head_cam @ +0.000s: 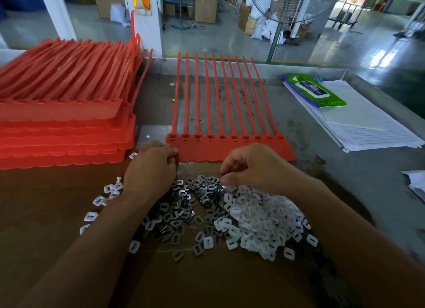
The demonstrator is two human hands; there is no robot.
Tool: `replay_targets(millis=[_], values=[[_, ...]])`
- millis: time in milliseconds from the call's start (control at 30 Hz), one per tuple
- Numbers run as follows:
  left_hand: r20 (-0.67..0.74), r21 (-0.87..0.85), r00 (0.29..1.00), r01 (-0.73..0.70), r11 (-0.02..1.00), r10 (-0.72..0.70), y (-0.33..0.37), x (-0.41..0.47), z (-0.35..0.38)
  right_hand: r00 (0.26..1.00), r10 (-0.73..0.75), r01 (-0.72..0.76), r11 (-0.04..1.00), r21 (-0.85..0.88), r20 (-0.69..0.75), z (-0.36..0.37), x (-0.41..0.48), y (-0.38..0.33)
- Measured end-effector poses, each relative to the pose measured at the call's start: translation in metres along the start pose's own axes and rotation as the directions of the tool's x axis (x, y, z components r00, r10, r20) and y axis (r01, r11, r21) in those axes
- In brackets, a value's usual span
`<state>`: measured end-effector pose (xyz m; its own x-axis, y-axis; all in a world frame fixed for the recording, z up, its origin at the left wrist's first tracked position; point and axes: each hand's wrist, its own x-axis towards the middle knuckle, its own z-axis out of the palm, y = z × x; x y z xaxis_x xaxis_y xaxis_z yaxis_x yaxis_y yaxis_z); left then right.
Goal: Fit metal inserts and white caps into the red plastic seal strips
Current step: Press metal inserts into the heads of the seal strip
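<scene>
A red seal strip sheet (230, 151) with several long tails lies flat on the table in front of me. My left hand (150, 167) pinches its near left corner. Just below the sheet's near edge, my right hand (250, 167) is curled, fingertips together at the top of the pile of metal inserts (181, 213); I cannot tell whether it holds one. The dark metal inserts lie between my forearms. A heap of white caps (259, 220) lies under my right wrist, with a few caps scattered at the left.
A tall stack of red seal strip sheets (64, 128) fills the left of the table. A green wipes pack (315, 91) rests on lined papers (368, 128) at the right. Brown cardboard (207, 280) covers the near table. A standing fan and boxes are beyond the table.
</scene>
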<state>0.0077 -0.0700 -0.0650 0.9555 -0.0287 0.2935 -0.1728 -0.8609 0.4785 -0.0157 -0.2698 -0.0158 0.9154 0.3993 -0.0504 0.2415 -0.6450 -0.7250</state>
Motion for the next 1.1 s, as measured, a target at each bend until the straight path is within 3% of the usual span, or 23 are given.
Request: replay_targets(millis=[267, 700, 1100], values=[[0.002, 0.000, 1.000, -0.002, 1.000, 0.002, -0.001, 0.000, 0.000, 0.997, -0.033, 0.027, 0.996, -0.083, -0.069, -0.008, -0.003, 0.004], [-0.004, -0.015, 1.000, 0.005, 1.000, -0.006, 0.000, -0.001, -0.001, 0.868, 0.150, -0.192, 0.981, -0.042, -0.474, -0.050, 0.015, 0.055], [-0.006, -0.017, 1.000, 0.015, 1.000, -0.015, 0.001, -0.001, -0.003, 0.801, 0.273, -0.324, 0.946, -0.001, -0.533, -0.060, 0.029, 0.079]])
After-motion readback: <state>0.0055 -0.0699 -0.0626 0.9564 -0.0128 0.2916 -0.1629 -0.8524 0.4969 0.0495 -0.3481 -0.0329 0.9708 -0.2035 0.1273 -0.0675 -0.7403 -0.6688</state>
